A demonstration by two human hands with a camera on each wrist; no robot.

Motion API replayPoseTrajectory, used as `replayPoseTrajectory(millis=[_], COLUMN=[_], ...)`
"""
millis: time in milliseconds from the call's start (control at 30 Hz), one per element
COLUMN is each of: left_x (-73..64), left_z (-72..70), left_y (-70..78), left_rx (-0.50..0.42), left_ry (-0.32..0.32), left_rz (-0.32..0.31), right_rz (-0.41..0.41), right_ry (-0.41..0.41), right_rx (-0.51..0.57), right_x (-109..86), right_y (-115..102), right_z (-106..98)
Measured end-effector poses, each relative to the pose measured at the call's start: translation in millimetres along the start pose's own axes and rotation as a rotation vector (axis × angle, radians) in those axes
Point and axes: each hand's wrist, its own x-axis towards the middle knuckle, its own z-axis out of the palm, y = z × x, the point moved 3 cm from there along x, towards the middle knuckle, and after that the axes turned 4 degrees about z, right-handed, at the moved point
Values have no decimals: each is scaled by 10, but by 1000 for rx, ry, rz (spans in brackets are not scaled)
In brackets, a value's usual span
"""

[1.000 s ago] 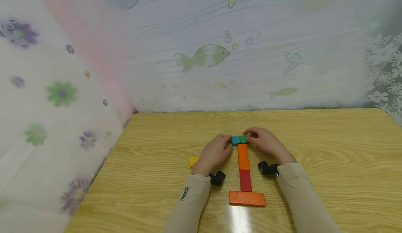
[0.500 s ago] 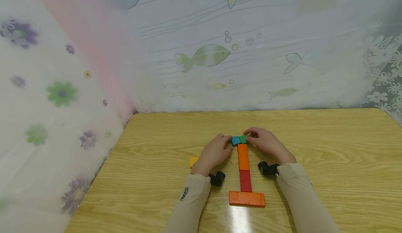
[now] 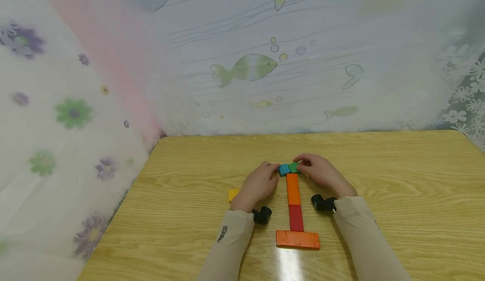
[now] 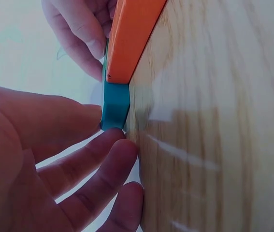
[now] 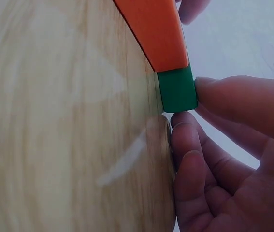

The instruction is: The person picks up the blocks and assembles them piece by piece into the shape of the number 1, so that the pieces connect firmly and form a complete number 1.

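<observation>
Left hand: the bare left hand is only slightly parted, pinching the outer end of a small blue square block between thumb and fingertips; its lower fingers rest near the wood surface.
Right hand: the bare right hand, narrowly parted too, pinches the outer end of a small green square block in the same way.
Blue and green pair: side by side, edges meeting at a slight angle, both against the far end of a flat orange rectangular block.
Stem: that orange block's near end meets a dark red rectangular block, whose near end meets a long orange bar lying crosswise.
Yellow block: a small yellow square block lies beside the left wrist, partly covered by it.
Wrists: beige sleeves and black wrist cameras flank the stem, near but apart from it.
Counter edges: the wood-grain counter ends at a fish-printed sheet, well beyond the hands; its slanting left edge is well apart from the yellow block.
Room: bare wood grain runs between the hands and the far edge, and widely rightward.
</observation>
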Motion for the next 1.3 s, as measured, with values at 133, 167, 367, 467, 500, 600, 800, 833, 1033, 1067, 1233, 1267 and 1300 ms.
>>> replayPoseTrajectory(millis=[133,167,367,467,500,600,800,833,1033,1067,1233,1267,1300], left_x=[1,3,23,20,18,12,10,8,1,0,1,4,5], left_z=[1,3,16,13,12,6,-1,-4,-31,-36,-39,-36,-33], left_y=[-2,-4,-8,-2,0,6,0,-4,-22,-23,-31,-31,-32], left_rx=[1,1,1,-2,0,3,-6,-14,-64,-71,-76,-72,-68], left_ry=[-1,0,6,6,5,4,-1,-2,-26,-30,-33,-33,-34], left_rz=[-2,-1,8,7,7,9,20,19,17,18,22,23,23], right_rz=[9,10,9,8,8,7,7,7,9,8,9,10,10], right_ry=[0,0,-4,-6,-7,-7,-6,-7,-10,-11,-12,-12,-12], right_rx=[-2,-2,0,-2,-2,1,2,2,4,4,7,8,7], right_x=[5,6,2,3,3,9,15,15,17,18,21,22,21], right_y=[0,-1,-6,-8,-8,-2,6,4,5,6,9,10,11], right_z=[0,0,-16,-23,-24,-25,-26,-28,-33,-32,-30,-30,-29])
